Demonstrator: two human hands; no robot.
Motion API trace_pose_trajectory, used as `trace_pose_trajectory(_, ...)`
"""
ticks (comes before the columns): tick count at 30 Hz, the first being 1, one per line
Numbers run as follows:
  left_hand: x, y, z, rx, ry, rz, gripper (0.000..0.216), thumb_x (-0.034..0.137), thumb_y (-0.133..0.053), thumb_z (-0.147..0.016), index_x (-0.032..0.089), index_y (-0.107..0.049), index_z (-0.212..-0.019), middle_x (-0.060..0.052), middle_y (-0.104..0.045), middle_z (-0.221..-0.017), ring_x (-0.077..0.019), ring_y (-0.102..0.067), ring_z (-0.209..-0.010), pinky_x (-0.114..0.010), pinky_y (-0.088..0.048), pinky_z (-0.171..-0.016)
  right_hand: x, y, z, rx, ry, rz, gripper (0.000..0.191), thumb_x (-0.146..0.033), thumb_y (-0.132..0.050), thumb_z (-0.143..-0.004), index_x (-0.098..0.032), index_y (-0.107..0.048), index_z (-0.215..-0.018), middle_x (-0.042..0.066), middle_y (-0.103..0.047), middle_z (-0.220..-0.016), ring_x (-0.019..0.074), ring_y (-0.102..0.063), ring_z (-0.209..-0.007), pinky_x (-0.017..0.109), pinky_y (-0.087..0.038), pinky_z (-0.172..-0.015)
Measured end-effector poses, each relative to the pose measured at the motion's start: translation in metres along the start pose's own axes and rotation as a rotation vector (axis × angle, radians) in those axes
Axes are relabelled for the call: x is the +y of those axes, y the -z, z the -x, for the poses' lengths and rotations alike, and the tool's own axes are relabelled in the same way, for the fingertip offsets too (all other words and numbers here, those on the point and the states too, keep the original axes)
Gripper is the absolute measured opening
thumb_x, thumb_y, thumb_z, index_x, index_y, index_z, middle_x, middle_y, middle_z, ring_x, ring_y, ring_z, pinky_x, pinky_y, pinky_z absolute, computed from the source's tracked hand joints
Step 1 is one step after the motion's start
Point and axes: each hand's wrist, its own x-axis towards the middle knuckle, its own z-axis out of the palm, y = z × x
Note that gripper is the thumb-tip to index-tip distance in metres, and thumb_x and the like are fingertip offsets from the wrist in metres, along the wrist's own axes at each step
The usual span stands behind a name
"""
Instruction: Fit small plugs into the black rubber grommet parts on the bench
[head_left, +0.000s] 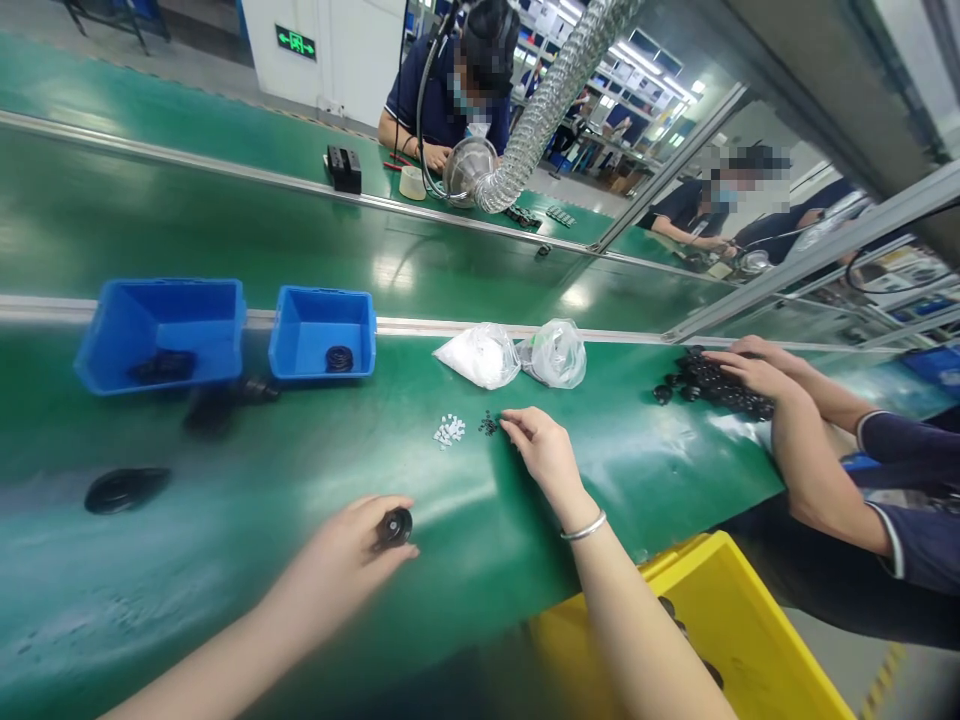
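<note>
My left hand is closed around a small round black part, held just above the green bench top. My right hand, a silver bangle on its wrist, reaches forward with fingertips pinched at a little cluster of tiny black pieces. Just left of that cluster lies a small heap of tiny white pieces. Whether the right fingers hold a piece is too small to tell.
Two blue bins with black parts stand at the left. Two clear plastic bags lie behind the pieces. A black disc rests at left. A yellow crate sits below. A co-worker's hands sort black rings at right.
</note>
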Motion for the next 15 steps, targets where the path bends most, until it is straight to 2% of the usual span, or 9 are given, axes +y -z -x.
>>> trace_pose_trajectory(4,0.0,0.0,-0.001,-0.018,0.002,-0.009,0.03,0.032,-0.06,-0.078,0.029,-0.064,-0.108,-0.004,-0.065,-0.106,-0.0193,-0.068,-0.078,-0.03,-0.056,-0.075,-0.007,-0.003,-0.002,-0.023,0.054,0.019,0.017,-0.027,-0.051,-0.091,-0.019,-0.066,-0.09,0.006,-0.065,-0.086,0.0191,-0.061,-0.082,0.031,-0.049,-0.076)
trace_pose_trajectory(11,0.0,0.002,-0.001,-0.032,0.005,-0.019,0.031,0.035,-0.06,-0.079,0.027,-0.063,-0.109,-0.003,-0.065,-0.104,-0.0198,-0.067,-0.084,-0.031,-0.055,-0.079,-0.002,0.001,-0.003,-0.018,0.043,0.029,0.014,-0.026,-0.056,-0.088,-0.018,-0.064,-0.08,0.004,-0.062,-0.076,0.0184,-0.058,-0.071,0.031,-0.046,-0.068)
trace_pose_trajectory(13,-0.002,0.003,-0.001,-0.023,-0.006,-0.001,0.032,0.036,-0.062,-0.078,0.026,-0.063,-0.109,-0.004,-0.065,-0.103,-0.0198,-0.067,-0.082,-0.03,-0.054,-0.077,-0.015,0.002,0.001,-0.002,0.024,0.005,0.015,-0.028,-0.057,-0.087,-0.017,-0.063,-0.079,0.004,-0.061,-0.073,0.0174,-0.056,-0.066,0.03,-0.045,-0.063)
trace_pose_trajectory(15,-0.004,0.003,-0.002,-0.014,-0.017,0.013,0.032,0.035,-0.064,-0.077,0.025,-0.064,-0.108,-0.004,-0.064,-0.102,-0.0196,-0.066,-0.081,-0.029,-0.053,-0.075,-0.042,0.0,0.01,-0.015,0.031,-0.082,0.016,-0.029,-0.056,-0.089,-0.018,-0.063,-0.079,0.003,-0.061,-0.073,0.016,-0.055,-0.064,0.028,-0.045,-0.06)
